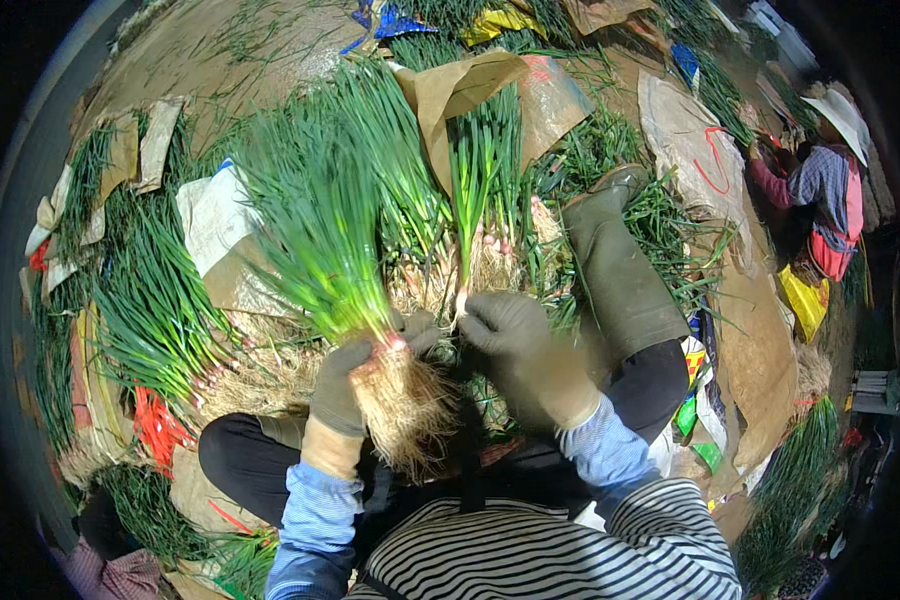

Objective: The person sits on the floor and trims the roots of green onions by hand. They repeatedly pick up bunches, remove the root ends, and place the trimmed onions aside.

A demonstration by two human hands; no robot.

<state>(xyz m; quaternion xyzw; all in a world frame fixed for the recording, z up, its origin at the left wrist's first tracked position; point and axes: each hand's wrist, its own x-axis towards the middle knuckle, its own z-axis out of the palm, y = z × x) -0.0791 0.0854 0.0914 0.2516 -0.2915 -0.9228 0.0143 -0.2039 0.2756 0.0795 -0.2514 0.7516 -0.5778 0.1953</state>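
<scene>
My left hand (343, 386), in a grey-green glove, grips a thick bunch of spring onions (326, 255) around its pinkish-white bases. The green leaves fan up and away from me, and the tangled pale roots (405, 405) hang towards my lap. My right hand (506, 326), gloved alike, has its fingers closed at the white root end of a slim spring onion stalk (466, 255). Just beyond my hands, more spring onions (499, 157) lie with reddish bulbs and roots towards me, partly covered by a brown sheet (450, 86).
A pile of spring onions (157, 300) lies at left beside a white sack (217, 217) and red plastic strips (157, 427). My rubber boot (619, 262) stands at right among loose trimmed leaves. Farther right, a person in a white hat (825, 184) sits near sacking (694, 150).
</scene>
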